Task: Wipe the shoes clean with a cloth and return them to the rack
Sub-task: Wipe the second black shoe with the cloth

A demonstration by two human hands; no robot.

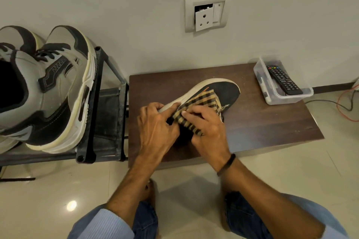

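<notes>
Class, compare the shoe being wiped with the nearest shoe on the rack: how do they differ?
The wiped shoe is low-cut and dark-toed; the rack shoe is a bulky grey-and-black high-top. The wiped shoe lies tilted on the brown board, partly under the checked cloth; the rack shoe stands uncovered. Both have pale soles.

Both hands, left (155, 124) and right (206, 128), curled together, fingers gripping.
</notes>
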